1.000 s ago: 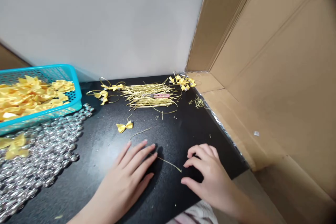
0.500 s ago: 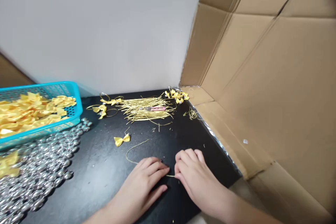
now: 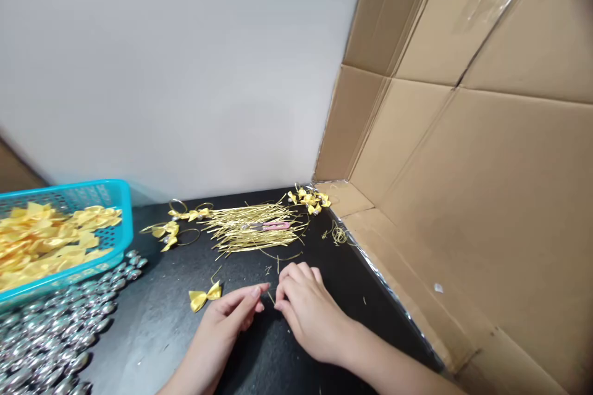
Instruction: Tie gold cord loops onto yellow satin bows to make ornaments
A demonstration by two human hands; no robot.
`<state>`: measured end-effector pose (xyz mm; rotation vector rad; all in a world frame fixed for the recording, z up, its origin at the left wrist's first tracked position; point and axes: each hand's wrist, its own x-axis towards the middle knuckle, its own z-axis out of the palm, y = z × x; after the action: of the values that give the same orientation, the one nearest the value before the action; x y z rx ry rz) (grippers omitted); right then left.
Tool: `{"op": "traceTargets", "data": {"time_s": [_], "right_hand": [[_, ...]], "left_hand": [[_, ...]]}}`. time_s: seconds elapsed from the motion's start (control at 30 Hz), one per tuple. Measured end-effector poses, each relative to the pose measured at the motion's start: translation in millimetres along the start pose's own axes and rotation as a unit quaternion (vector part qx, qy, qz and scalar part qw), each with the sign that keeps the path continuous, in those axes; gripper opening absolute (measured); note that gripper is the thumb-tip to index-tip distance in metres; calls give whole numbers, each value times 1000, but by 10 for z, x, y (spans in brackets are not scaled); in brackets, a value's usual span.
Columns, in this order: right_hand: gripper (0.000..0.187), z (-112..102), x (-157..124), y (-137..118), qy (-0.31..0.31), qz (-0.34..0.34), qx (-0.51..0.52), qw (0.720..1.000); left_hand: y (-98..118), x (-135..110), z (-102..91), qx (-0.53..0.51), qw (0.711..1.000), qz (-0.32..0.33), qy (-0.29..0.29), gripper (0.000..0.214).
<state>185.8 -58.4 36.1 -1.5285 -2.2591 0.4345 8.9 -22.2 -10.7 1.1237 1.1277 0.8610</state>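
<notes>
My left hand [image 3: 230, 316] and my right hand [image 3: 306, 311] meet fingertip to fingertip low on the black tabletop [image 3: 157, 327]. Both are closed in a pinch on a short gold thread [image 3: 270, 298], of which only a small piece shows between them. A single yellow ribbon bow [image 3: 204, 296] lies just left of my left fingertips. Behind the hands is a heap of cut gold threads [image 3: 245, 231], with a pink-handled tool [image 3: 273, 226] lying on it.
A turquoise basket [image 3: 121, 213] full of yellow bows stands at the left, with several silver beads [image 3: 50, 339] spread before it. Bows with gold loops [image 3: 172, 229] and a small cluster of bows [image 3: 309, 199] lie by the wall. Cardboard sheets [image 3: 463, 197] enclose the right side.
My hands have come together from lying apart and now pinch the gold thread, which earlier lay stretched on the table. The view has tilted upward.
</notes>
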Motion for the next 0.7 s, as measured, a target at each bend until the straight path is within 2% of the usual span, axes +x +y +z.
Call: {"op": "traceTargets", "data": {"time_s": [0.1,0.23,0.37,0.5,0.63,0.7], "right_hand": [[10,15,-21,10,26,-31,0,999],[11,36,-44,83,39,-55,20,998],[14,130,-43,122,39,-27,117,992],[12,187,-11,153,88,39,305,948],[10,232,20,185,39,72,431,899],[8,269,24,184,37,75,459,884]], "left_hand": [[35,-38,23,89,994,55,-28,40],[30,-114,56,205,965,139,-89,30],[-9,-148,69,264,935,200,-124,26],[9,-155,62,223,950,192,-104,28],[44,-167,59,175,960,193,-100,24],[54,-175,55,159,964,190,-93,24]]}}
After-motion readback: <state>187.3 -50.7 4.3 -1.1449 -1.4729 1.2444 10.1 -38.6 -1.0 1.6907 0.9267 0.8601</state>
